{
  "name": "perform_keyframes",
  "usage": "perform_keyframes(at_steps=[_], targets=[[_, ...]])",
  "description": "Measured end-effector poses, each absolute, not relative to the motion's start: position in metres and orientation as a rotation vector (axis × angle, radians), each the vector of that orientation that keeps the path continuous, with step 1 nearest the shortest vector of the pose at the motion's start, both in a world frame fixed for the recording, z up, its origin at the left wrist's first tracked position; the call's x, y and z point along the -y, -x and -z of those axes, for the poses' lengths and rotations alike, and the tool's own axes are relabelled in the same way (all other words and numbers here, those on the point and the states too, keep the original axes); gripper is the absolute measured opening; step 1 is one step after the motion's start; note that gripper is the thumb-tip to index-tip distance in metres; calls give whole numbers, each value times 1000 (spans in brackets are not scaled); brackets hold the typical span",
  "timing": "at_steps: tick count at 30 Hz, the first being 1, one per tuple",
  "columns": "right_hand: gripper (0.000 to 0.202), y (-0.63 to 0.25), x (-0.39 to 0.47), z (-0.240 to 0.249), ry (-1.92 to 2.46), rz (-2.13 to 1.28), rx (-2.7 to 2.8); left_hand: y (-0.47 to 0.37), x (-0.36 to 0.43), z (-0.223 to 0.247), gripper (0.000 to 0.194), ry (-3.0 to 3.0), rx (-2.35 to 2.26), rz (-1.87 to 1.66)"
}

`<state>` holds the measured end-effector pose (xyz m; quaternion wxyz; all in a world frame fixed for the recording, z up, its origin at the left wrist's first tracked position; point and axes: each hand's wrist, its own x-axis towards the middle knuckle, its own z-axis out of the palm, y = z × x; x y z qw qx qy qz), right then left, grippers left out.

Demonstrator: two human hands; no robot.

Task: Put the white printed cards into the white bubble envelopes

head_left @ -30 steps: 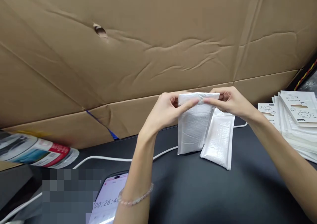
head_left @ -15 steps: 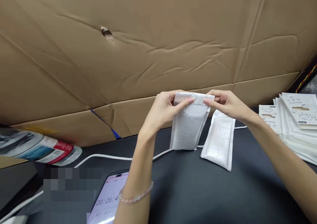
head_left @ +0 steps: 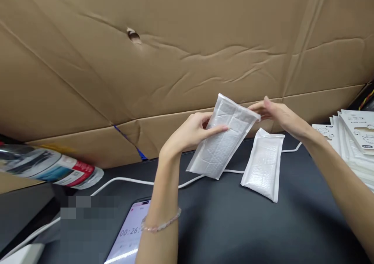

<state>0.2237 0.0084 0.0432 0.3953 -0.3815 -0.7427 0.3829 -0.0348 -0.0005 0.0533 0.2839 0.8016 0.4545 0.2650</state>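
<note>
My left hand [head_left: 194, 133] grips a small white bubble mailer [head_left: 226, 143], thumb across its front and fingers hidden behind. The mailer is held tilted above the dark table, its top leaning right. My right hand [head_left: 276, 110] is beside the mailer's upper right corner, thumb raised and fingers stretched out. Whether its fingertips touch the corner I cannot tell. A second white bubble mailer [head_left: 263, 166] lies on the table below my right hand, one top corner sticking up.
Cardboard [head_left: 187, 73] walls off the back. On the right is a stack of white packages with printed cards [head_left: 360, 129]. A white cable [head_left: 125, 180] crosses the table [head_left: 233, 225]. At left are a plastic bottle [head_left: 64, 166] and a phone [head_left: 133, 225] showing a timer.
My right hand has released the mailer's top edge and moved slightly right, thumb lifted. The mailer, now in my left hand alone, has tilted to the right.
</note>
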Motion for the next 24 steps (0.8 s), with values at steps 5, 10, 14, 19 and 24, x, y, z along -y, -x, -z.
perform_keyframes(at_steps=[5, 10, 14, 19, 24], targets=[[51, -255, -32, -22, 1545, -721, 2190, 40, -6, -45, 43, -2237, -1295, -324], [47, -274, -57, 13, 2121, -666, 2450, 30, -30, -9, 46, -2233, -1429, -98], [47, -274, -63, 21, 2146, -654, 2457, 19, -38, 12, 45, -2279, -1436, -29], [34, -277, -61, 20, 2127, -669, 2498, 1, -39, 23, 43, -2379, -1258, -65], [31, -281, -63, 21, 2079, -625, 2515, -13, -38, 32, 40, -2412, -1202, -117]])
